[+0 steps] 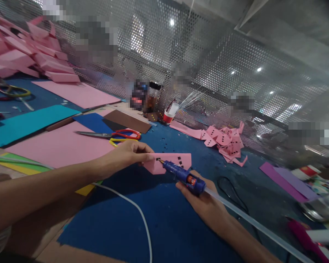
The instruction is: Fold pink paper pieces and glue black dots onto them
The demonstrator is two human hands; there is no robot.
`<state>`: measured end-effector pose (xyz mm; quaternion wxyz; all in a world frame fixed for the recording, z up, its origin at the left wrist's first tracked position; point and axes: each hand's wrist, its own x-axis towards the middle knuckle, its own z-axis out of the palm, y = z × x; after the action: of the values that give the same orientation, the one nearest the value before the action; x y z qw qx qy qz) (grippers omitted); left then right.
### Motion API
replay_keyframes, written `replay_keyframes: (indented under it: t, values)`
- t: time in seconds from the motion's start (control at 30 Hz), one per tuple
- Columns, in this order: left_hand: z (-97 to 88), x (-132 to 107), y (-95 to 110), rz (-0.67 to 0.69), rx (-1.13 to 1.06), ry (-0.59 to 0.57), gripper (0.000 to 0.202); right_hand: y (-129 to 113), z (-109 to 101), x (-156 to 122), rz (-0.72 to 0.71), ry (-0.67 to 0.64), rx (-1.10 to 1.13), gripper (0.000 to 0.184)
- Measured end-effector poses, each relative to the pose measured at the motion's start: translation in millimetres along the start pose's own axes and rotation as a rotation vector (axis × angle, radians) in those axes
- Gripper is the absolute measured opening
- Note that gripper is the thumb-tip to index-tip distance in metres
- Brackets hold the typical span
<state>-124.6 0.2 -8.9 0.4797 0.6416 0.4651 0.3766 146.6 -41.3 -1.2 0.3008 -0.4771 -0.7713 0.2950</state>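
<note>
Pinched at its left end by my left hand [131, 157] is a folded pink paper piece [171, 159] with small black squares on it. My right hand [205, 197] is wrapped around a blue hot glue gun [181, 173], from whose back a long clear glue stick [244, 215] runs to the lower right. The nozzle points at a black square near my left fingertips; whether it touches the paper I cannot tell. Just behind my left hand, scissors [106, 135] with red and yellow handles lie on pink paper [63, 146].
Cut pink pieces with black squares [224, 140] are heaped at the back right. A red-and-white cup [169, 116] with thin sticks stands near the perforated metal panel [208, 73]. A white cable [142, 215] crosses the front. At right lies a magenta glue gun [304, 233].
</note>
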Motion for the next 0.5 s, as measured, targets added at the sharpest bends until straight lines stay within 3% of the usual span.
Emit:
replay_keyframes:
  t: [0.5]
  values:
    - [0.0, -2, 2, -0.004, -0.024, -0.046, 0.025, 10, 1, 2, -0.016, -0.058, -0.025, 0.023]
